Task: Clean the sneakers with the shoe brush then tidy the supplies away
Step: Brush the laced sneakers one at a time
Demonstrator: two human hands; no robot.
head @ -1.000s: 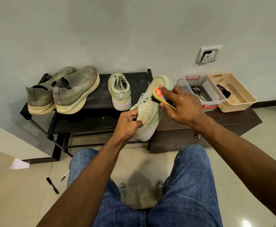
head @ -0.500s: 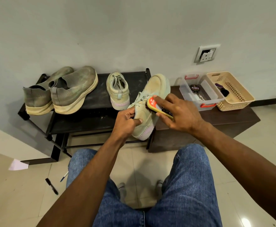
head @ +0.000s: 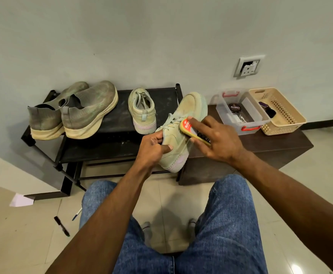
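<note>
Gripping one pale green sneaker [head: 178, 139] at its collar, the left hand [head: 151, 148] holds it tilted off the right edge of the black shoe rack [head: 110, 147], while the right hand [head: 219, 139], fingers spread, presses one shoe brush [head: 193, 129] on its laces. Three more shoes sit on the rack: its mate [head: 142, 112] and two grey knit sneakers [head: 72, 111] (dusty ones). Two containers, a clear box [head: 240, 113] and a beige basket [head: 278, 110], stand on the dark wooden bench [head: 270, 141] against the grey wall above a tiled floor.

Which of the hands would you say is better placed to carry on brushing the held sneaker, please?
The right hand: it already grips the shoe brush against the sneaker. The left hand holds that sneaker steady by its side.
</note>
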